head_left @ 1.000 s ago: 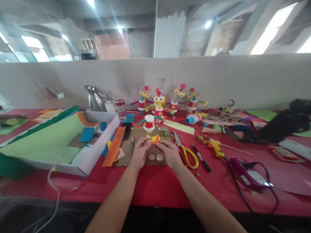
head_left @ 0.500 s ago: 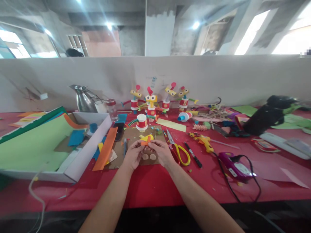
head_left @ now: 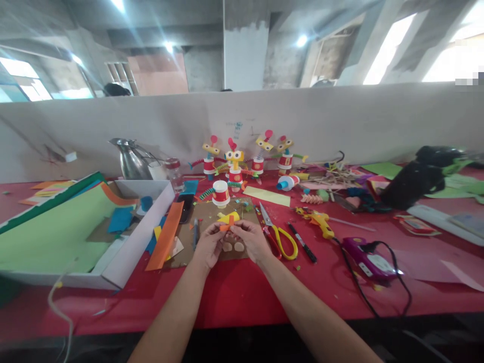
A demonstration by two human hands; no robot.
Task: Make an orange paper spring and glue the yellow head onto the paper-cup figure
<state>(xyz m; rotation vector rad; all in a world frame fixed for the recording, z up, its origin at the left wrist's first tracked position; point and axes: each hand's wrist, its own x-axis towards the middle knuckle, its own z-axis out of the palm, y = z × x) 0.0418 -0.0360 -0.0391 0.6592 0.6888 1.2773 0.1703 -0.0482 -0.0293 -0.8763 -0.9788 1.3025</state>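
Observation:
My left hand [head_left: 210, 243] and my right hand [head_left: 251, 239] meet over a brown cardboard sheet [head_left: 185, 234]. Both pinch a small orange paper piece [head_left: 227, 227] between the fingertips, with an upright tab standing from it. Just behind lies a yellow paper piece [head_left: 231, 217], partly hidden by the orange paper. Two pale round discs [head_left: 238, 247] rest on the cardboard between my wrists. Beyond the hands stands a red and white paper cup [head_left: 221, 193] with a green coiled paper arm [head_left: 207, 193]. Scissors [head_left: 284, 242] with red and yellow handles lie right of my right hand.
Several finished cup figures [head_left: 235, 174] stand by the partition. At right are a black marker [head_left: 302, 243], a yellow glue gun [head_left: 322, 224] and a purple power adapter [head_left: 368, 262] with its cable. A white box [head_left: 124, 267] of coloured paper and an orange strip [head_left: 166, 237] lie left.
The camera view has tilted slightly. Both hands stay together on the orange paper, and its upright tab has turned a little. The other things on the table have not moved.

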